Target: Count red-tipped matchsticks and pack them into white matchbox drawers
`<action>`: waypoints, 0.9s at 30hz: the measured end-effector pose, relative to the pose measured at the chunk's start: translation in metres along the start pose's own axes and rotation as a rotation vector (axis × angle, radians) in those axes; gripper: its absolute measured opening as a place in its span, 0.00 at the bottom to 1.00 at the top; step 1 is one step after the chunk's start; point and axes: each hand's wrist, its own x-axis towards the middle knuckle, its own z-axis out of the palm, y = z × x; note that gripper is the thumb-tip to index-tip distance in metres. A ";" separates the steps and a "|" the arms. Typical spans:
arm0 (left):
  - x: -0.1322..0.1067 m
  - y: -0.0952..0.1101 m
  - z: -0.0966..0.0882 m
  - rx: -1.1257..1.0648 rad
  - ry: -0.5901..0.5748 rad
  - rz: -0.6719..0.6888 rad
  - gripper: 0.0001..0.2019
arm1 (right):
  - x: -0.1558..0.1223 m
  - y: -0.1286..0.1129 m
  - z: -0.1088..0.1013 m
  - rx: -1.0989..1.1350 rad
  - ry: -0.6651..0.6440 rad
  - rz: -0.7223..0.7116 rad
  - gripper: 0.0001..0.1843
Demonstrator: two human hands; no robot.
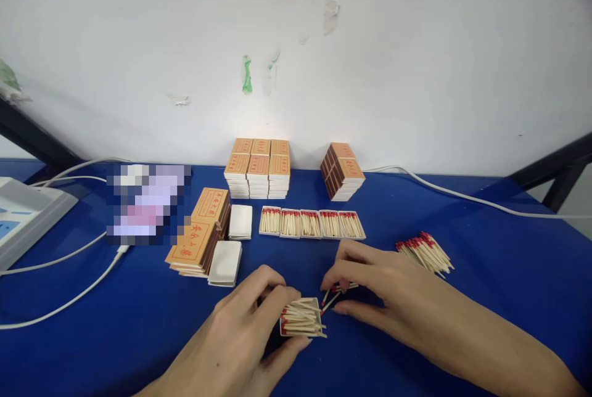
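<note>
My left hand (250,323) grips a small white matchbox tray (319,306) at the near middle of the table, fingers at its far side and thumb at its near side. Wooden matches (301,315) with red heads fill the tray, and a few poke past its right end. Just to the right, my right hand (370,280) curls its fingers and thumb around a few loose matches (330,301) at the table surface. Part of these is hidden under the fingers. Beyond both hands stands a row of several filled matchbox trays (290,223).
Empty white trays (226,261) are stacked beside orange matchbox sleeves (197,240) on the left. Closed matchboxes stand in a wide block (257,169) and a smaller stack (342,172) by the wall. A match pile (428,253) lies right. Cables (444,190) cross the blue table.
</note>
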 end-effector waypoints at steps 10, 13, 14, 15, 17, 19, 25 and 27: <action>0.002 0.002 -0.001 0.052 0.000 -0.005 0.12 | 0.008 -0.006 -0.002 -0.084 -0.028 -0.036 0.10; 0.001 0.002 -0.001 0.073 0.028 -0.001 0.11 | 0.008 -0.002 -0.001 -0.068 -0.010 -0.052 0.11; 0.000 0.002 -0.001 0.081 0.041 0.004 0.10 | 0.008 -0.001 -0.001 -0.036 0.000 -0.048 0.12; 0.000 0.001 0.000 0.088 0.052 0.011 0.09 | 0.008 -0.001 -0.002 0.009 0.011 -0.037 0.12; -0.001 0.001 0.001 0.097 0.071 0.026 0.08 | 0.006 0.000 -0.005 0.117 0.035 0.000 0.11; -0.002 0.001 0.002 0.099 0.077 0.042 0.08 | 0.003 0.001 -0.009 0.186 0.061 0.039 0.12; 0.001 0.002 0.002 0.102 0.079 0.063 0.07 | -0.004 0.015 -0.021 0.127 0.065 0.085 0.16; 0.002 0.003 0.001 0.099 0.076 0.052 0.07 | -0.005 0.020 -0.021 0.094 0.029 0.091 0.18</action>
